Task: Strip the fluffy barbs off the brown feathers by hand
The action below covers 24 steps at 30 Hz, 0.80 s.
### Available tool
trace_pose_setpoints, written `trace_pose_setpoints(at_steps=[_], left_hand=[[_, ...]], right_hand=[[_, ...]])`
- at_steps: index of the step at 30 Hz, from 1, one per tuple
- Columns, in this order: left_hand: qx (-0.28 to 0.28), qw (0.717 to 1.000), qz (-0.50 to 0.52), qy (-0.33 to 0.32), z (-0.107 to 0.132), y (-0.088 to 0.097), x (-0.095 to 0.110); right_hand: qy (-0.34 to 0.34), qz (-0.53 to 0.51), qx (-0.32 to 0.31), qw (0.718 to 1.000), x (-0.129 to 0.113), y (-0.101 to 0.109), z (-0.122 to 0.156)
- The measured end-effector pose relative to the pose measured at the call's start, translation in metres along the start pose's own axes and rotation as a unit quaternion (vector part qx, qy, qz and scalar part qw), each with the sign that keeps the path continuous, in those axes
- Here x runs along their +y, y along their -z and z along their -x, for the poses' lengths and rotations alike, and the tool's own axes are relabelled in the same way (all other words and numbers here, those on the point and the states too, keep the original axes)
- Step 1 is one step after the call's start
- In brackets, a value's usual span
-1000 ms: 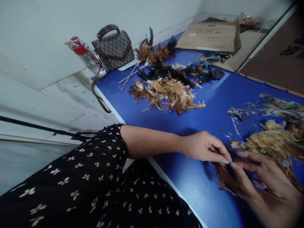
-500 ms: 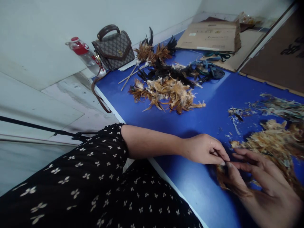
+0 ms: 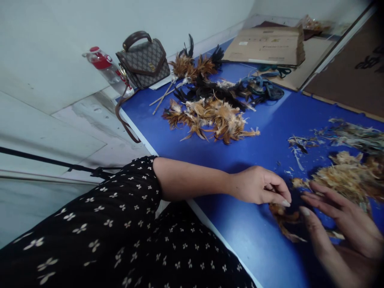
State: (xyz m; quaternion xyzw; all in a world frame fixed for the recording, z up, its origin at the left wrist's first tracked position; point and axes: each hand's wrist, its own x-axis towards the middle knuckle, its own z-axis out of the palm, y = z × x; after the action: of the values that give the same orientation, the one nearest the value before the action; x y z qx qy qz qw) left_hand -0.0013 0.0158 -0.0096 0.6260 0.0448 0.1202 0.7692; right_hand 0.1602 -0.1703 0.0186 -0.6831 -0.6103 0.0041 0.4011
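My left hand (image 3: 260, 185) rests on the blue table (image 3: 264, 132), its fingertips pinching the end of a small bunch of brown feathers (image 3: 285, 219) that lies flat. My right hand (image 3: 342, 232) hovers just to the right of that bunch, fingers spread, holding nothing. Beyond my right hand lies a loose heap of tan feathers (image 3: 349, 176).
A pile of brown and black feathers (image 3: 214, 110) with thin sticks lies at mid table. A patterned handbag (image 3: 144, 60) and a red-capped bottle (image 3: 106, 68) stand at the far left corner. Flat cardboard (image 3: 267, 46) and teal cords (image 3: 265, 90) lie at the back. Feather scraps (image 3: 351, 134) lie right.
My right hand has let go of the brown feather bunch and drawn back to the right with fingers spread. My left hand stays pinched on the bunch.
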Motion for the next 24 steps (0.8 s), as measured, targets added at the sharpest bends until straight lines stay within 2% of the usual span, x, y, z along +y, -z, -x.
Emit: trace_pose_setpoints(at_steps=[3, 9, 14, 18, 24], left_hand=[[-0.024, 0.997, 0.069, 0.027, 0.001, 0.0, 0.003], [-0.045, 0.996, 0.064, 0.036, 0.001, 0.0, 0.012], [-0.051, 0.991, 0.102, 0.068, 0.002, -0.002, 0.01], [-0.021, 0.985, 0.138, 0.098, 0.004, -0.005, 0.008], [0.026, 0.971, 0.214, 0.106, 0.003, -0.007, 0.004]], right_hand=[[0.006, -0.027, -0.028, 0.999, -0.003, -0.002, 0.0], [0.025, -0.029, -0.035, 0.999, -0.003, -0.004, 0.004], [0.031, -0.033, -0.054, 0.998, -0.003, -0.004, 0.004], [0.023, -0.019, -0.024, 0.999, -0.013, -0.007, 0.001], [0.084, 0.039, 0.006, 0.996, -0.014, -0.01, 0.003]])
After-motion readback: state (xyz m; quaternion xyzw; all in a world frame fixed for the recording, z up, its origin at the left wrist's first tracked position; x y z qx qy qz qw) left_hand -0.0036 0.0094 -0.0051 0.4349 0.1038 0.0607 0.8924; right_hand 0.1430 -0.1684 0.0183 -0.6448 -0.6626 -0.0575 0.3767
